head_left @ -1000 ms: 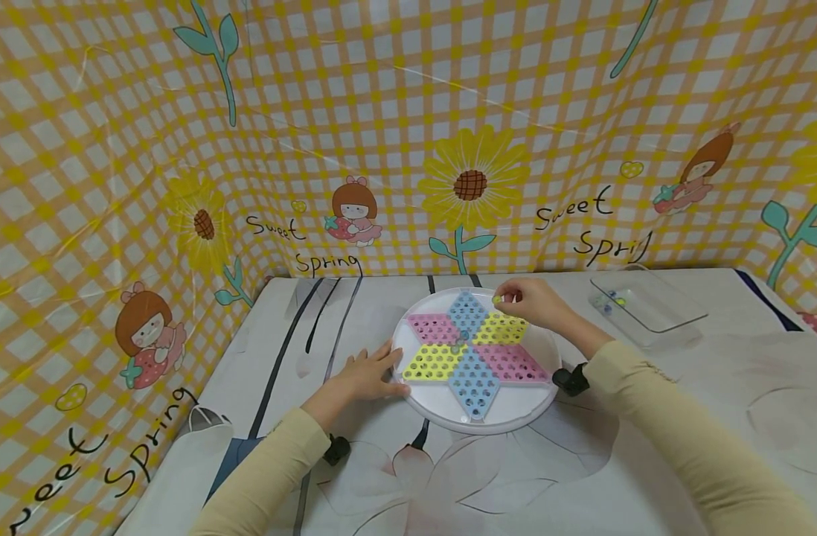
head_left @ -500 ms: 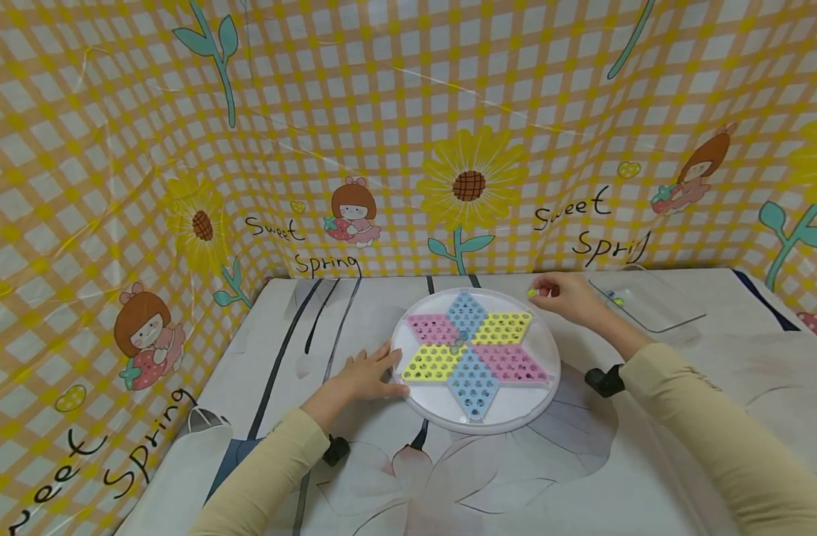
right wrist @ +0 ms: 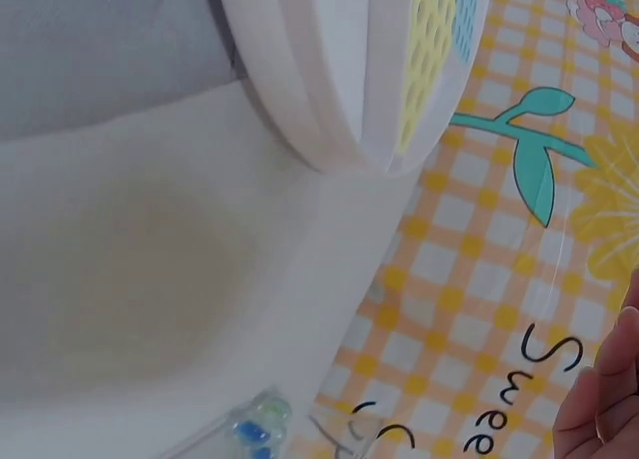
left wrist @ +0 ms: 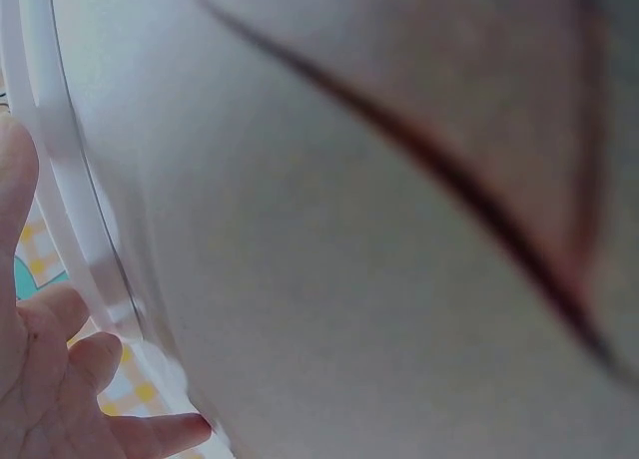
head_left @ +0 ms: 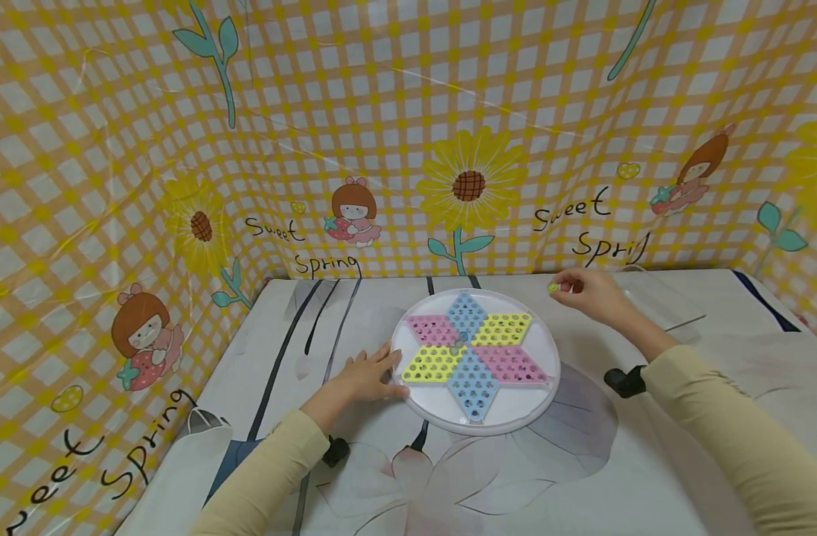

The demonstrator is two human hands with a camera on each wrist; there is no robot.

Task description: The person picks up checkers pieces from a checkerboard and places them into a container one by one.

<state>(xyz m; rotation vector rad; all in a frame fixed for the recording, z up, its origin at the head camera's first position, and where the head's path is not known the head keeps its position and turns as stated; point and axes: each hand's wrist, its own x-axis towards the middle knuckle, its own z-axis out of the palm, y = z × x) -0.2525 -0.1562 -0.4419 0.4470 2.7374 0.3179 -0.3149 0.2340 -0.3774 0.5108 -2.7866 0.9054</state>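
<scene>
A round white Chinese checkers board (head_left: pixel 428 406) with a star of blue, pink and yellow points lies on the table. My left hand (head_left: pixel 363 378) rests at its left rim, fingers spread; the left wrist view shows the fingers (left wrist: pixel 95 364) alongside the white rim. Beyond the board's upper right edge, my right hand (head_left: pixel 592 296) pinches a yellow-green marble (head_left: pixel 553 287) between thumb and fingertips. A few clear marbles (head_left: pixel 463 336) sit at the star's centre. In the right wrist view only part of the right hand (right wrist: pixel 607 389) shows, and its marble is out of sight.
A clear plastic box (head_left: pixel 683 321) stands at the back right, partly hidden behind the right hand. Blue and green marbles (right wrist: pixel 262 424) lie in it. A checked cloth wall (head_left: pixel 408 97) rises behind the table. A white object (head_left: pixel 204 439) stands at the left edge.
My right hand has moved right, from over the board's yellow upper right point to past its rim, still pinching the marble. The left hand has stayed at the rim.
</scene>
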